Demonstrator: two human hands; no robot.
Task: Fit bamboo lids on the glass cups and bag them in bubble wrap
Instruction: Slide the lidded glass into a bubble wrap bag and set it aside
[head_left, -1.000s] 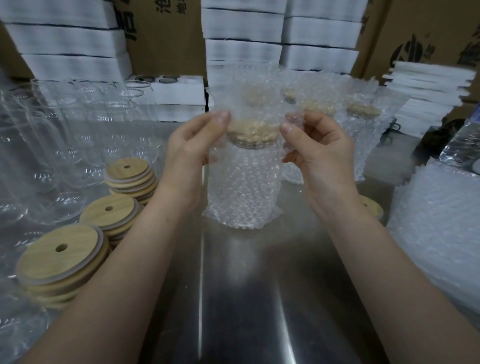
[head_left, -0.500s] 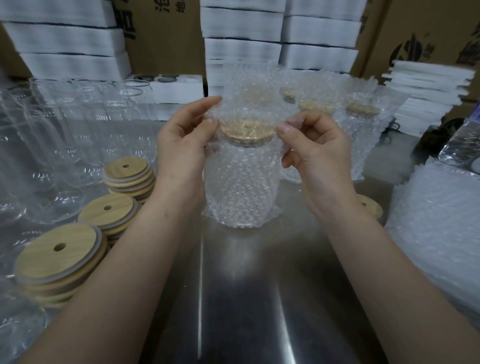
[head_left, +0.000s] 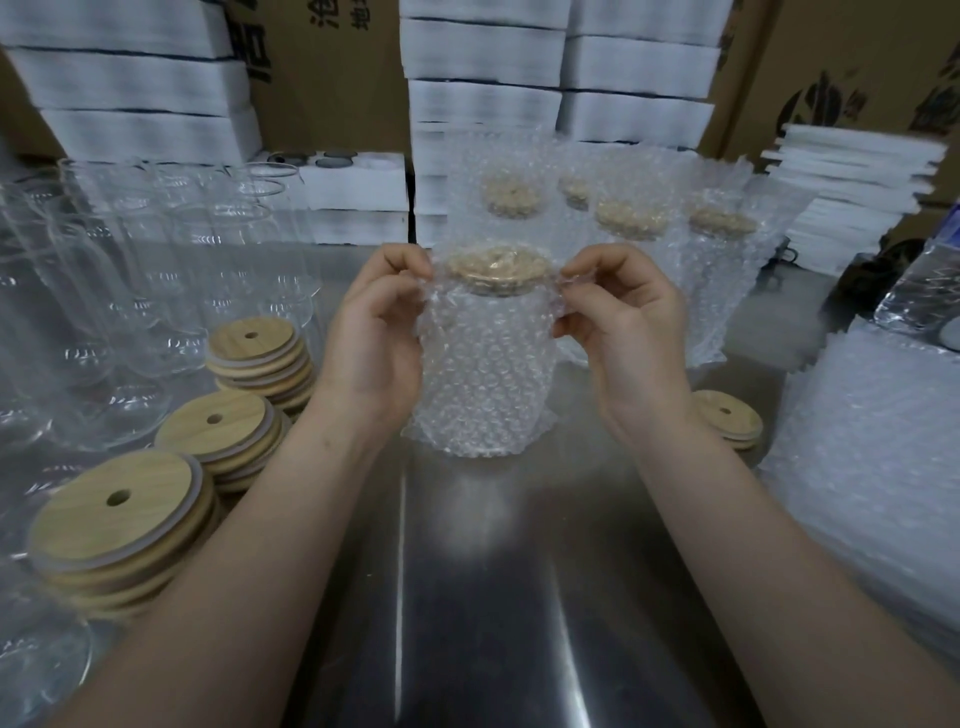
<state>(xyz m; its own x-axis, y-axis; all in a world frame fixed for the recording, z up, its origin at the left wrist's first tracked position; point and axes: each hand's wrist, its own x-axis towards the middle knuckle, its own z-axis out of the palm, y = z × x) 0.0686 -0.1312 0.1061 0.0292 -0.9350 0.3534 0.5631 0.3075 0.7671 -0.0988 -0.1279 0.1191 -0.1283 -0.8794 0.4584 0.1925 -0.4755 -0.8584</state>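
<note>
A glass cup with a bamboo lid (head_left: 497, 266) stands in a bubble wrap bag (head_left: 480, 379) on the steel table (head_left: 493, 597), at centre. My left hand (head_left: 376, 332) pinches the bag's top edge on the left of the lid. My right hand (head_left: 623, 327) pinches the top edge on the right. The bag's mouth lies folded low over the lid. Stacks of bamboo lids (head_left: 124, 525) with centre holes sit at the left. Bare glass cups (head_left: 130, 270) crowd the far left.
Several bagged, lidded cups (head_left: 628, 223) stand behind the one I hold. A pile of bubble wrap bags (head_left: 872, 467) lies at the right, with a small lid stack (head_left: 727, 418) beside it. White foam blocks (head_left: 483, 57) and cardboard boxes (head_left: 332, 67) line the back.
The bag's upper part, which stood tall above the lid, has been pulled down and folded over it. Both hands shifted slightly downward at the rim.
</note>
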